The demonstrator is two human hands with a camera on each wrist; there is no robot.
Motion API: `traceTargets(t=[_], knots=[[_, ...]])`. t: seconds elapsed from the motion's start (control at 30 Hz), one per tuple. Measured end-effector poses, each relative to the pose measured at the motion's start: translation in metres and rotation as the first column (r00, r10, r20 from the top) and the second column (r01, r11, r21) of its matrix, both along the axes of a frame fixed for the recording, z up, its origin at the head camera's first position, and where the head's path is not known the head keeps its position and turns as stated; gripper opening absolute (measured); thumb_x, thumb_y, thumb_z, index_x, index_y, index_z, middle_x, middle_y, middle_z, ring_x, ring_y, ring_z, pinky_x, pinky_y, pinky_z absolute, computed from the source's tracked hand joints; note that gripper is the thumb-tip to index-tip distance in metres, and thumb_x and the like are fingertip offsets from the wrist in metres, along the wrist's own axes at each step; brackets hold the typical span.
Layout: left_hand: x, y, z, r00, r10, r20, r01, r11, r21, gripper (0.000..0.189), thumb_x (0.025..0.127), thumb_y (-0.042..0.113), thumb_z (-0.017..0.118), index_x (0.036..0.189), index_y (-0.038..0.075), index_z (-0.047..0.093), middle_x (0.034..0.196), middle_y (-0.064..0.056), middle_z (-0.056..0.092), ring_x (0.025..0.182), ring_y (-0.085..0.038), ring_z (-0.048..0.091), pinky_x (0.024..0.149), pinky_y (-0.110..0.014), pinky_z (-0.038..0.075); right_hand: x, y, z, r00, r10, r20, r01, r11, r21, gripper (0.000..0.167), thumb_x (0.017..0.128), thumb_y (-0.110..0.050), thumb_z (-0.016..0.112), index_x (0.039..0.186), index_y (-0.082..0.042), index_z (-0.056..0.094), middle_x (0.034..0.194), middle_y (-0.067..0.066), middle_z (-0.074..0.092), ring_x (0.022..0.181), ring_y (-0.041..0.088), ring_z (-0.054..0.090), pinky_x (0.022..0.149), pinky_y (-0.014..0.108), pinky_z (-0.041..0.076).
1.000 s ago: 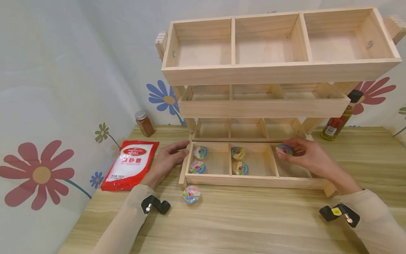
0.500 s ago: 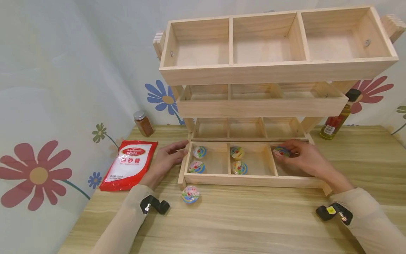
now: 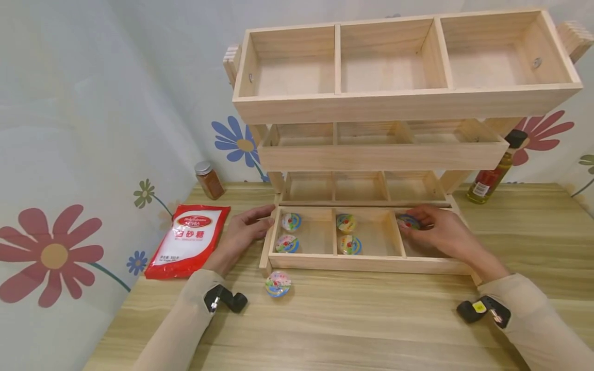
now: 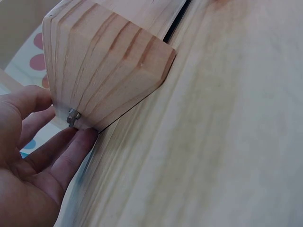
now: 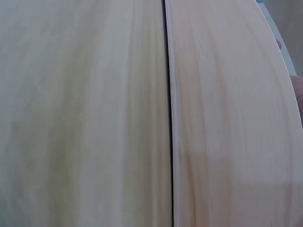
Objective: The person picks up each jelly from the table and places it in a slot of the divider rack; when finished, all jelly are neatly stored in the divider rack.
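Note:
In the head view my right hand (image 3: pixel 443 230) is in the right compartment of the lowest wooden tray. It holds a small jelly cup (image 3: pixel 408 221) with a printed lid, partly hidden by the fingers. My left hand (image 3: pixel 244 232) grips the left side of the wooden rack (image 3: pixel 371 264), with fingertips against its bolted end piece in the left wrist view. Two cups (image 3: pixel 287 243) sit in the left compartment and two cups (image 3: pixel 350 245) in the middle one. Another jelly cup (image 3: pixel 278 284) lies on the table in front. The right wrist view shows mostly table and tray front.
A red and white sugar bag (image 3: pixel 190 239) lies left of the rack. Behind it stands a spice jar (image 3: pixel 210 180). At the back right is an oil bottle (image 3: pixel 494 172). The top tray (image 3: pixel 403 105) and middle trays overhang the lowest one.
My right hand has moved slightly left and lowered the jelly cup toward the back left of the right compartment. My left hand keeps its place on the rack.

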State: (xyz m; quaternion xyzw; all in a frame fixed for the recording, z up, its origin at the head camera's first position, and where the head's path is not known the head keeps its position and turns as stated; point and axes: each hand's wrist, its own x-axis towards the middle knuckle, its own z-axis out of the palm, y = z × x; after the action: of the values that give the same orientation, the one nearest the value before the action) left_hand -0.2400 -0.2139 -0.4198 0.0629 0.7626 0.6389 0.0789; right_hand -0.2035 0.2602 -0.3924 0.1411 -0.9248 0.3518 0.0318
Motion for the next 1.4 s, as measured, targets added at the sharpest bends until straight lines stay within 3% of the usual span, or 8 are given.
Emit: traceTargets(t=[0.3, 0.53, 0.77, 1.0, 1.4], knots=[[0.0003, -0.0004, 0.0005, 1.000, -0.006, -0.004, 0.006, 1.000, -0.008, 0.049, 0.104, 0.025, 0.071, 0.151, 0.013, 0.061, 0.151, -0.010, 0.058, 0.133, -0.030, 0.060, 0.102, -0.038, 0.057, -0.0015, -0.0004, -0.0018, 1.000, -0.009, 0.011, 0.009, 1.000, -0.016, 0.048, 0.095, -0.028, 0.079, 0.131, 0.003, 0.069, 0.115, 0.017, 0.074, 0.106, 0.036, 0.071, 0.088, 0.040, 0.058], [-0.0001, -0.0009, 0.0003, 1.000, -0.006, -0.004, 0.006, 1.000, -0.010, 0.049, 0.104, 0.025, 0.071, 0.151, 0.013, 0.061, 0.152, -0.010, 0.058, 0.134, -0.030, 0.060, 0.102, -0.038, 0.057, -0.0015, -0.0003, -0.0015, 1.000, -0.007, 0.029, 0.008, 1.000, -0.022, 0.050, 0.097, -0.031, 0.079, 0.132, 0.003, 0.068, 0.118, 0.019, 0.073, 0.108, 0.037, 0.071, 0.090, 0.044, 0.058], [0.0009, -0.0012, 0.0009, 1.000, 0.001, -0.005, -0.001, 1.000, -0.013, 0.048, 0.104, 0.025, 0.072, 0.150, 0.015, 0.063, 0.150, -0.007, 0.059, 0.132, -0.028, 0.061, 0.100, -0.036, 0.058, -0.0016, 0.0009, -0.0017, 0.999, -0.002, 0.034, 0.003, 0.999, -0.042, 0.050, 0.097, -0.027, 0.079, 0.132, 0.005, 0.067, 0.119, 0.021, 0.072, 0.109, 0.038, 0.070, 0.085, 0.026, 0.056], [0.0017, -0.0017, 0.0015, 1.000, 0.002, -0.003, -0.002, 1.000, -0.008, 0.047, 0.103, 0.026, 0.073, 0.148, 0.016, 0.064, 0.149, -0.005, 0.060, 0.132, -0.027, 0.061, 0.100, -0.035, 0.058, -0.0021, 0.0008, -0.0019, 0.999, -0.002, 0.036, 0.004, 0.999, -0.042, 0.051, 0.097, -0.029, 0.080, 0.134, 0.005, 0.067, 0.121, 0.022, 0.072, 0.110, 0.039, 0.070, 0.087, 0.029, 0.056], [0.0008, -0.0019, 0.0002, 1.000, 0.005, -0.001, -0.005, 1.000, -0.001, 0.047, 0.103, 0.024, 0.073, 0.148, 0.015, 0.064, 0.149, -0.006, 0.060, 0.132, -0.027, 0.061, 0.100, -0.035, 0.058, 0.0005, 0.0039, 0.0016, 1.000, -0.008, 0.008, 0.008, 0.999, -0.036, 0.052, 0.095, -0.031, 0.082, 0.133, 0.002, 0.068, 0.120, 0.020, 0.074, 0.108, 0.036, 0.072, 0.083, 0.021, 0.054]])
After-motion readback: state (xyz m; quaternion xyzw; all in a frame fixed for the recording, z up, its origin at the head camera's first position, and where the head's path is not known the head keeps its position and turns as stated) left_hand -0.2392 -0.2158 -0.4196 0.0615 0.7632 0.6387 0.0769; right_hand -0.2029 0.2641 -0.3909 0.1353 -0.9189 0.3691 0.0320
